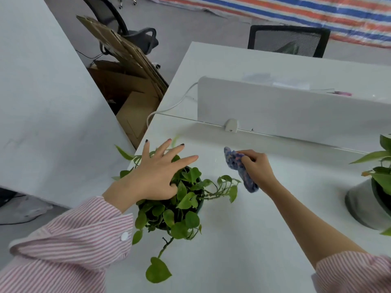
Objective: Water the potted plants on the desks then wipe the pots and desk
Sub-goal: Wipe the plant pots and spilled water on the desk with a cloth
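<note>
A small green potted plant (182, 206) with heart-shaped leaves stands near the left edge of the white desk (264, 229). Its pot is almost hidden under the leaves. My left hand (156, 176) lies over the plant's top with fingers spread and straight, touching the leaves. To the right of the plant, my right hand (257, 166) grips a bunched blue and pink cloth (241, 168) that touches the desk top. A second plant (380, 178) in a grey pot (359, 204) stands at the right edge of the view.
A white divider screen (285, 108) with a clamp (231, 125) runs across the back of the desk, and a white cable (169, 106) trails off its left end. Cardboard boxes (131, 85) and black office chairs (287, 40) stand beyond. Another white desk (42, 102) lies to the left.
</note>
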A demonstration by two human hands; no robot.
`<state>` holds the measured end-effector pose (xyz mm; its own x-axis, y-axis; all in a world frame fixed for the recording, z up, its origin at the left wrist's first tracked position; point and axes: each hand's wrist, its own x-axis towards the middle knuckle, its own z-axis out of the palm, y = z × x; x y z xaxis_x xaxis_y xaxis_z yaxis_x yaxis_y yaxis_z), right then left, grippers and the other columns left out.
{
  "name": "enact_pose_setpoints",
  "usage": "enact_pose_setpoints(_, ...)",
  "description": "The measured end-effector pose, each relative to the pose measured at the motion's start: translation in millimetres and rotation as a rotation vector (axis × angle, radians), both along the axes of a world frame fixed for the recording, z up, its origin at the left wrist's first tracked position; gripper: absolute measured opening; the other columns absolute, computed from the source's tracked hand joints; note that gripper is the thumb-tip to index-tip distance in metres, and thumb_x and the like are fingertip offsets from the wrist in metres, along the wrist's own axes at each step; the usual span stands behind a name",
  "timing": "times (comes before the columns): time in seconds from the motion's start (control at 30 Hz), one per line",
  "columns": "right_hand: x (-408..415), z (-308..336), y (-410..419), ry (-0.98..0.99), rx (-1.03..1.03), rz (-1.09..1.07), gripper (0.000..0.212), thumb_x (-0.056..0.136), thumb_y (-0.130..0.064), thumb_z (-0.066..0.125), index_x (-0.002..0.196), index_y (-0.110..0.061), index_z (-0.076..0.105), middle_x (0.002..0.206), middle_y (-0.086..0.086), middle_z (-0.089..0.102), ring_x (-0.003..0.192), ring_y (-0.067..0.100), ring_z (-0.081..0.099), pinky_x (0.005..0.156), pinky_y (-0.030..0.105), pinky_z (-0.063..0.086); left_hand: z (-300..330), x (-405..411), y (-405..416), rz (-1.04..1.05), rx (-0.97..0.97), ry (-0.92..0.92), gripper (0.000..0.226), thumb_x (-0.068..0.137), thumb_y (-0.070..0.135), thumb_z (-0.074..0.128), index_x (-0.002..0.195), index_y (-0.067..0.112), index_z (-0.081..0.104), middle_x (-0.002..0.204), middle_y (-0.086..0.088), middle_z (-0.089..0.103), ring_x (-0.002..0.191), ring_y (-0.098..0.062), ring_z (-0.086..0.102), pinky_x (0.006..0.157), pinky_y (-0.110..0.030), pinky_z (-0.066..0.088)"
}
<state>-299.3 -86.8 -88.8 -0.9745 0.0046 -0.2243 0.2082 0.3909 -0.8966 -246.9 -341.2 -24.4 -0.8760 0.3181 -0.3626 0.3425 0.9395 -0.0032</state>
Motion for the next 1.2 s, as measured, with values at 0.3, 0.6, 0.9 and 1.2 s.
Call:
enact_pose_setpoints(0.3, 32, -14, -6, -0.069, -0.044, -0.088, 0.026, 0.087, -0.005, 0.049, 0.1, -0.01, 0.07, 0.096, 0.004, 0.066, 0.094, 0.019, 0.061, 0.085, 0.028, 0.047, -23, 60, 3, 0.261, 0.09, 0.332, 0.086, 0.077, 0.054, 0.055, 0.146, 0.04, 0.006, 0.157, -0.01, -0.005, 0.141, -0.036, -0.016, 0.102, -0.07, -0.007)
enact_pose_setpoints(0.6, 64, -26, -15, -0.115, -0.043, -0.121, 0.026, 0.087, -0.006, 0.047, 0.098, -0.01, 0.07, 0.094, 0.005, 0.067, 0.088, 0.019, 0.061, 0.081, 0.028, 0.048, -58, 104, 12, 0.35, 0.22, 0.117, 0.105, 0.051, 0.092, 0.027, 0.138, 0.052, -0.018, 0.15, 0.004, -0.031, 0.128, -0.03, -0.045, 0.106, -0.067, 0.003)
enact_pose_setpoints(0.9, 70, -34, -16, -0.127, -0.06, -0.132, 0.024, 0.086, -0.004, 0.047, 0.088, -0.012, 0.07, 0.079, -0.001, 0.066, 0.074, 0.013, 0.059, 0.064, 0.022, 0.046, -83, 102, 12, 0.245, 0.213, 0.346, 0.111, 0.051, 0.067, 0.07, 0.143, 0.042, 0.013, 0.152, -0.011, 0.008, 0.138, -0.046, -0.005, 0.084, -0.074, 0.035)
enact_pose_setpoints(1.2, 59, -42, -1, -0.117, -0.02, -0.23, 0.025, 0.087, -0.008, 0.045, 0.09, -0.014, 0.069, 0.088, 0.005, 0.067, 0.081, 0.022, 0.061, 0.075, 0.03, 0.048, -87, 47, 18, 0.273, 0.234, 0.422, 0.099, 0.057, 0.059, 0.074, 0.14, 0.04, 0.023, 0.151, -0.018, 0.018, 0.138, -0.049, -0.001, 0.085, -0.075, 0.036)
